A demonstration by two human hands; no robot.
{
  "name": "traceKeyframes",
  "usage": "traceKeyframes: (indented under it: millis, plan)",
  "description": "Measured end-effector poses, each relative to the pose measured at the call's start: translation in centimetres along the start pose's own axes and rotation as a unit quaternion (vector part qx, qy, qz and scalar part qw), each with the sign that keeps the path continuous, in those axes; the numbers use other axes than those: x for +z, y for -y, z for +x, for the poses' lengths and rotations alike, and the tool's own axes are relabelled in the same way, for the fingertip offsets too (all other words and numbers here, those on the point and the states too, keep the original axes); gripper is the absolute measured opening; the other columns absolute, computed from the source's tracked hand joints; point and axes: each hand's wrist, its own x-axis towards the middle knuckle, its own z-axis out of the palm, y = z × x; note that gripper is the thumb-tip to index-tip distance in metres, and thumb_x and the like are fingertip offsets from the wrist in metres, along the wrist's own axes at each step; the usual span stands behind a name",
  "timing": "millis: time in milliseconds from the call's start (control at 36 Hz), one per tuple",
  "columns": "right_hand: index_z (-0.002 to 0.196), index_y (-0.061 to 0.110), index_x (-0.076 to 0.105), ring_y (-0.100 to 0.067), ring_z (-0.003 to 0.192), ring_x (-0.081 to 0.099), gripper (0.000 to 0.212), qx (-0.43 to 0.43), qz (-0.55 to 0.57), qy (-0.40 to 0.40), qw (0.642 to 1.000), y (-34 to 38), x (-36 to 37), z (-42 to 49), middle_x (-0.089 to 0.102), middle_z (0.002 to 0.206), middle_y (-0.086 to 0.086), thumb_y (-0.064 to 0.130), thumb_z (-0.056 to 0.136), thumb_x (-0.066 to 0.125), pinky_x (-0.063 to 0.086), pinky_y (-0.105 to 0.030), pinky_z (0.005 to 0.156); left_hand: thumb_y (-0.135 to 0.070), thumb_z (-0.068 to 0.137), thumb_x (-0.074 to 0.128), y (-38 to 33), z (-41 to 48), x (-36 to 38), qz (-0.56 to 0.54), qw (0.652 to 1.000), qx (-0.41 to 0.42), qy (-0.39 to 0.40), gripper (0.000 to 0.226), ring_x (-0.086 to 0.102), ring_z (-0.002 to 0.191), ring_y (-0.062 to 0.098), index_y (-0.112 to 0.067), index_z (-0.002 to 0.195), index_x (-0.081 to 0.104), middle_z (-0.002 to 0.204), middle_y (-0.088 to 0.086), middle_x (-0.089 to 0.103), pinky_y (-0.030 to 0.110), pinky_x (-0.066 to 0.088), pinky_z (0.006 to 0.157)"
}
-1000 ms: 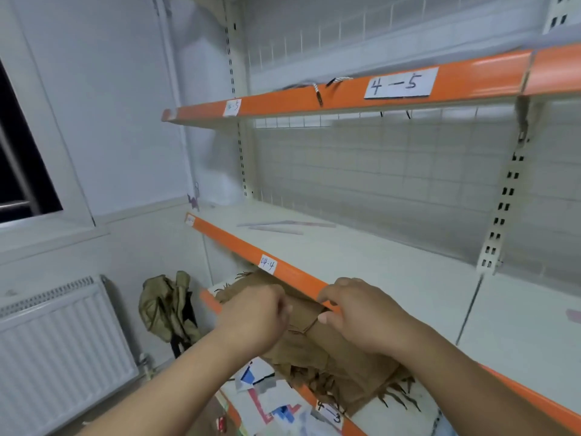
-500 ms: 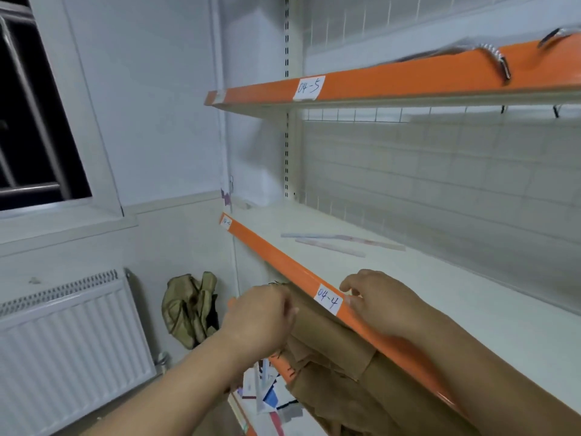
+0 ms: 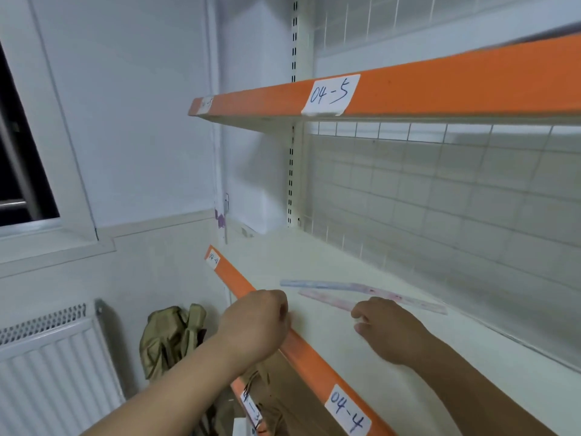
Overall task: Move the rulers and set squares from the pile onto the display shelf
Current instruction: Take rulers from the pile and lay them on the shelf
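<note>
Two pale rulers lie on the white display shelf (image 3: 314, 256) labelled 04-4: a long one (image 3: 333, 286) and a shorter pink one (image 3: 323, 299) in front of it. My left hand (image 3: 256, 325) is curled into a fist at the shelf's orange front edge (image 3: 311, 360). Fingers curled, my right hand (image 3: 386, 332) hovers over the shelf and covers the short ruler's right end. Whether either hand holds anything I cannot tell. The pile is out of view.
The upper shelf 04-5 (image 3: 408, 86) overhangs, with a wire grid back panel (image 3: 440, 199) behind. Brown fabric (image 3: 283, 401) fills the shelf below. A khaki bag (image 3: 169, 338) and a white radiator (image 3: 47, 372) stand by the left wall, under a window (image 3: 19, 152).
Both hands have risen from the brown fabric on the lower shelf to the 04-4 shelf. The right hand has moved in over the shelf surface near the rulers.
</note>
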Motion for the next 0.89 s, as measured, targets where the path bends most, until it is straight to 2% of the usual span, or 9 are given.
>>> traceKeyframes:
  millis: [56,167,250,417,639,694,778,833,889]
  plan:
    - [0.111,0.024,0.059,-0.016,0.102,0.055,0.023,0.011,-0.014,-0.015,1.0,-0.9,0.6,1.1,0.057,0.108,0.003,0.026,0.095,0.043,0.043,-0.028,0.076,-0.035,0.097,0.043,0.1,1.1,0.4,0.003,1.0,0.004,0.004,0.021,0.058,0.093,0.014,-0.022,0.098,0.059,0.098,-0.007,0.062,0.025,0.035,0.062]
    - [0.12,0.021,0.057,-0.02,0.114,0.051,0.028,0.036,-0.047,-0.032,0.998,-2.0,1.5,2.7,0.054,0.123,-0.004,0.027,0.096,0.044,0.042,-0.028,0.094,-0.034,0.098,0.04,0.3,2.9,1.1,0.016,1.0,0.013,0.012,0.024,0.057,0.101,0.013,-0.023,0.105,0.06,0.106,-0.008,0.061,0.021,0.027,0.052]
    - [0.123,0.021,0.055,-0.023,0.12,0.047,0.03,0.058,-0.055,-0.031,0.996,-2.4,2.1,3.7,0.051,0.126,-0.005,0.031,0.096,0.045,0.037,-0.029,0.1,-0.033,0.096,0.042,0.8,4.5,1.8,-0.009,0.999,0.026,0.021,0.021,0.058,0.096,0.013,-0.022,0.1,0.06,0.104,-0.006,0.063,0.024,0.042,0.066]
    - [0.096,0.014,0.061,-0.029,0.105,0.055,0.031,0.1,-0.051,-0.023,0.993,-2.3,2.9,5.1,0.057,0.108,-0.01,0.035,0.089,0.039,0.044,-0.033,0.09,-0.033,0.095,0.044,1.9,7.0,2.4,-0.02,0.998,0.06,0.026,0.019,0.058,0.097,0.013,-0.022,0.098,0.06,0.104,-0.006,0.063,0.025,0.044,0.075]
    - [0.096,0.026,0.064,-0.028,0.104,0.054,0.021,0.168,-0.016,0.017,0.986,-1.7,2.4,6.9,0.054,0.106,-0.006,0.028,0.085,0.046,0.045,-0.03,0.088,-0.034,0.096,0.043,3.5,8.9,2.9,-0.028,0.996,0.072,0.037,0.02,0.056,0.094,0.011,-0.022,0.099,0.059,0.103,-0.007,0.063,0.024,0.041,0.071]
    - [0.073,0.03,0.05,-0.022,0.093,0.054,0.012,0.164,0.012,0.008,0.986,-1.4,2.1,6.9,0.051,0.095,-0.001,0.024,0.082,0.046,0.043,-0.027,0.082,-0.034,0.096,0.043,3.9,9.2,2.9,-0.024,0.996,0.079,0.036,0.02,0.055,0.091,0.011,-0.021,0.1,0.059,0.103,-0.006,0.063,0.023,0.038,0.069]
    - [0.061,0.028,0.032,-0.003,0.058,0.041,0.032,0.149,0.035,-0.014,0.988,-1.1,2.1,6.6,0.043,0.07,0.011,0.015,0.088,0.043,0.031,-0.01,0.051,-0.033,0.096,0.044,4.2,9.7,2.8,-0.025,0.995,0.089,0.036,0.019,0.057,0.095,0.012,-0.021,0.098,0.058,0.103,-0.006,0.063,0.024,0.042,0.074]
    - [0.061,0.028,0.035,0.003,0.051,0.035,0.033,0.137,0.048,-0.023,0.989,-0.9,2.0,6.3,0.041,0.062,0.013,0.011,0.089,0.043,0.034,-0.011,0.045,-0.033,0.096,0.044,4.3,10.0,2.8,-0.029,0.995,0.091,0.038,0.02,0.057,0.097,0.013,-0.021,0.098,0.059,0.104,-0.005,0.063,0.025,0.043,0.076]
    - [0.07,0.025,0.05,0.001,0.05,0.043,0.023,0.132,0.1,-0.034,0.986,-1.1,1.8,6.1,0.051,0.064,0.011,0.009,0.086,0.047,0.035,-0.011,0.043,-0.034,0.097,0.043,4.3,10.2,2.8,-0.027,0.994,0.1,0.043,0.021,0.057,0.099,0.014,-0.02,0.101,0.058,0.106,-0.004,0.063,0.025,0.043,0.078]
